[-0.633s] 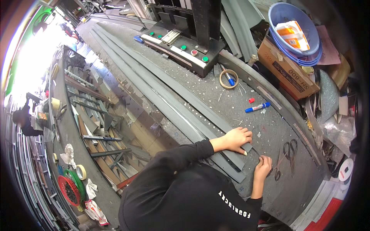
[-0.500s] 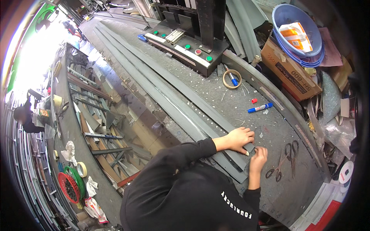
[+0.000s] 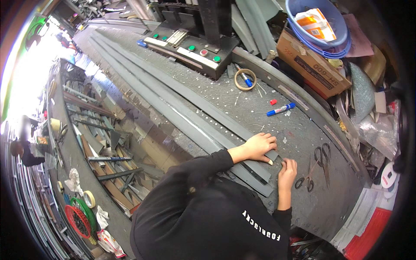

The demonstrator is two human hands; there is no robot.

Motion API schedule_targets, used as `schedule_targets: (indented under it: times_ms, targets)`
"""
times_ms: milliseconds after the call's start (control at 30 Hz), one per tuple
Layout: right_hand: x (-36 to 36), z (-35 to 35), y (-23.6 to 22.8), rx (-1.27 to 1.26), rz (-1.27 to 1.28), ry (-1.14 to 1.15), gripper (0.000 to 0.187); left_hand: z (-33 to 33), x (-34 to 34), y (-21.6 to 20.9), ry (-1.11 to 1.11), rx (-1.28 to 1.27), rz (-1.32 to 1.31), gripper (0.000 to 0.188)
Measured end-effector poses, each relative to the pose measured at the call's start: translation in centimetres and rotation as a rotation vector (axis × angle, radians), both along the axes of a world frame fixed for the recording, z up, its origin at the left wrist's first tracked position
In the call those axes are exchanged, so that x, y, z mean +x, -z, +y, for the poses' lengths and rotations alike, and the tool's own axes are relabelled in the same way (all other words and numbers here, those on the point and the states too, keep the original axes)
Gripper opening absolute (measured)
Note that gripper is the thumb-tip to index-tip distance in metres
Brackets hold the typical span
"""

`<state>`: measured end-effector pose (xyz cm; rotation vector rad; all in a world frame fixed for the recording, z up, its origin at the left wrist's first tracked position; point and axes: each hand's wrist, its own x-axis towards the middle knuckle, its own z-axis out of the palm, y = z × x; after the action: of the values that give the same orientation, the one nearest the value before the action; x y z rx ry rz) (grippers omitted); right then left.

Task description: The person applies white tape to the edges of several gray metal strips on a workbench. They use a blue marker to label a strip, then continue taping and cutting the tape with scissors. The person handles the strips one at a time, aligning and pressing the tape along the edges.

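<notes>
A brown cardboard box (image 3: 313, 65) with dark print on its side sits at the far right edge of the grey speckled workbench (image 3: 242, 108). Just behind it are stacked blue plastic basins (image 3: 323, 41) holding an orange-and-white packet (image 3: 316, 24). At the lower right corner lies a flat red sheet (image 3: 368, 236) beside white papers. A black control box (image 3: 195, 52) with green and red round buttons stands at the far side of the bench. In front of it lies a ring of tan tape (image 3: 245, 79), and farther right a blue marker pen (image 3: 280, 109) with a small red cap (image 3: 273, 102) close by. A pair of black-handled scissors (image 3: 318, 162) rests near the right edge.

Long grey metal strips (image 3: 173, 108) run diagonally across the bench from the far left toward the person. They are flat, narrow and dull grey, lying side by side, and their near ends stop just under the hands.

The left hand (image 3: 258, 147) lies palm down on the near end of the strips, fingers spread flat and pressing the metal. The right hand (image 3: 287, 168) is curled, fingertips pinched on a small thin object at the strip's end; what that object is cannot be made out. Both sleeves are black.
</notes>
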<state>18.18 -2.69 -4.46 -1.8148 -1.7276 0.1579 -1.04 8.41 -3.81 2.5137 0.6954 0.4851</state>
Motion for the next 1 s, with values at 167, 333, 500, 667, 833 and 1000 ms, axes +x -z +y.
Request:
schedule_targets:
  times_ms: [167,333,500,667,833,1000]
  targets:
    - [2.8,-3.0,-0.6,-0.002,-0.009,0.058,0.012,0.0,0.1,-0.4,0.006,0.014,0.014,0.049]
    - [3.5,-1.3,0.7,0.111,0.068,0.045,0.017,0.1,0.8,-0.5,0.012,0.046,0.041,0.050]
    - [3.0,0.0,0.1,0.047,0.011,-0.097,0.014,0.0,1.0,-0.6,0.007,0.068,0.019,0.053]
    - [3.2,-1.1,-1.0,0.049,0.056,0.052,0.008,-0.1,1.0,-0.7,-0.016,0.068,0.024,0.052]
    - [3.1,-1.3,0.2,0.104,0.102,0.038,0.007,-0.1,1.1,-0.7,-0.008,0.041,0.040,0.049]
    - [2.7,-0.5,0.9,0.145,0.113,0.037,0.005,-0.2,1.2,-0.7,-0.016,0.046,0.051,0.049]
